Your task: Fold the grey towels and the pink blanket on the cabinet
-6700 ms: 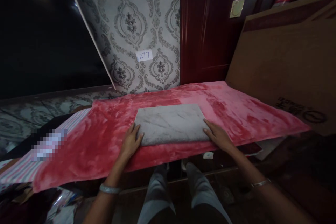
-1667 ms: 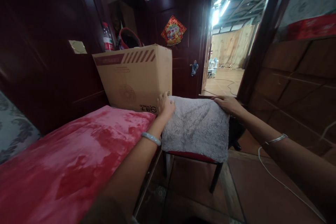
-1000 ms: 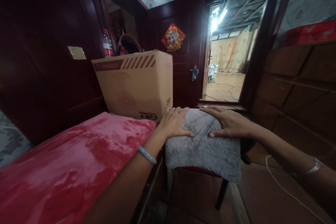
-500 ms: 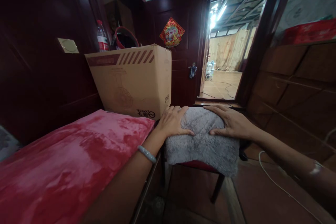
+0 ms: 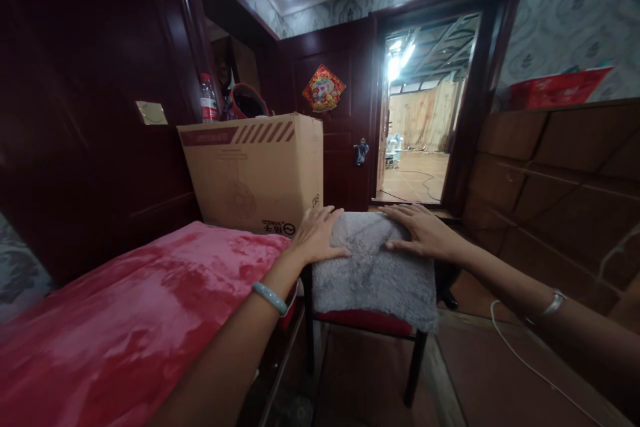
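Note:
A grey plush cloth (image 5: 375, 283) is draped over the seat of a chair with a red cushion (image 5: 367, 323) and dark legs; its front edge hangs down. My left hand (image 5: 320, 235) rests on the cloth's left side, fingers stretched forward and thumb pointing inward. On the opposite side my right hand (image 5: 420, 232) lies in the same way, its fingers apart. Between the two thumbs the cloth shows darker creases. Both hands touch the cloth from above without any visible grip on it.
To the left lies a pink and red plush blanket (image 5: 165, 300). Behind it stands a large cardboard box (image 5: 250, 173) with a bottle (image 5: 208, 100) on or behind it. Stacked brown boxes (image 5: 545, 180) line the right wall. A white cable (image 5: 520, 353) crosses the floor near an open doorway.
The view has tilted up, and the whole scene sits lower. Both hands stay on the cloth but press less deeply; the cloth between them looks flatter.

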`<action>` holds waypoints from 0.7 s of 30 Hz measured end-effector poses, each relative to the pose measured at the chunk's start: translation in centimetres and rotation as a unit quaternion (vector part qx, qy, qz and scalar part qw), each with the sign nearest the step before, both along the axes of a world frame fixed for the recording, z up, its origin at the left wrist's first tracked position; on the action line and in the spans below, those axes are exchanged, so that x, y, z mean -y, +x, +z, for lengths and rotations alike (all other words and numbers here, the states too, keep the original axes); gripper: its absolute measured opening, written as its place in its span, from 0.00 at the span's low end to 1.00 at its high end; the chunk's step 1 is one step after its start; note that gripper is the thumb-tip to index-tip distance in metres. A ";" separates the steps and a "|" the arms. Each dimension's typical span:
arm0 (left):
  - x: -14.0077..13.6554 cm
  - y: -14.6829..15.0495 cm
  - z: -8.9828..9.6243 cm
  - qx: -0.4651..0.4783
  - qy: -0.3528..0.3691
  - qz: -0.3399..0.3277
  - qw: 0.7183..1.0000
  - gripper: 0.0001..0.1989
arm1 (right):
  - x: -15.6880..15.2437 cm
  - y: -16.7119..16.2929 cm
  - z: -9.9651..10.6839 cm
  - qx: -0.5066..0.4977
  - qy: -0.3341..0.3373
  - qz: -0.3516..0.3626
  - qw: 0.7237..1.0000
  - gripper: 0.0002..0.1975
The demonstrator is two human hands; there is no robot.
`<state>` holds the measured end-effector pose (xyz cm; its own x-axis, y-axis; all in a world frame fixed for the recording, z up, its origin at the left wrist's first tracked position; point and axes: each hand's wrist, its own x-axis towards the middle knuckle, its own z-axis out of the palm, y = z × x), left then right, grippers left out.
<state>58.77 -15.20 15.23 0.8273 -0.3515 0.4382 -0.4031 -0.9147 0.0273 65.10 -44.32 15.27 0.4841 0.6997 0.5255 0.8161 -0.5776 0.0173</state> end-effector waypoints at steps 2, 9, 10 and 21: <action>-0.3 -0.2 0.0 0.000 0.003 -0.004 1.000 0.55 | 0.0 -0.4 0.2 0.020 0.014 0.011 1.000 0.47; -0.1 0.2 -0.7 -0.022 -0.027 -0.025 0.999 0.56 | 1.1 0.2 -1.7 -0.017 0.002 0.015 1.000 0.50; -0.1 0.3 -0.8 -0.014 -0.035 -0.031 0.999 0.55 | 1.2 0.3 -2.0 -0.018 0.012 0.012 1.000 0.49; -0.2 1.0 -1.9 0.002 -0.042 -0.041 0.998 0.54 | 1.4 0.6 -3.2 -0.013 0.060 0.002 0.998 0.45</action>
<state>59.79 -14.96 13.32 0.7957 -0.3803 0.4714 -0.4769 -0.8731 0.1008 65.67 -45.68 12.06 0.4951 0.6351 0.5929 0.8181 -0.5705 -0.0721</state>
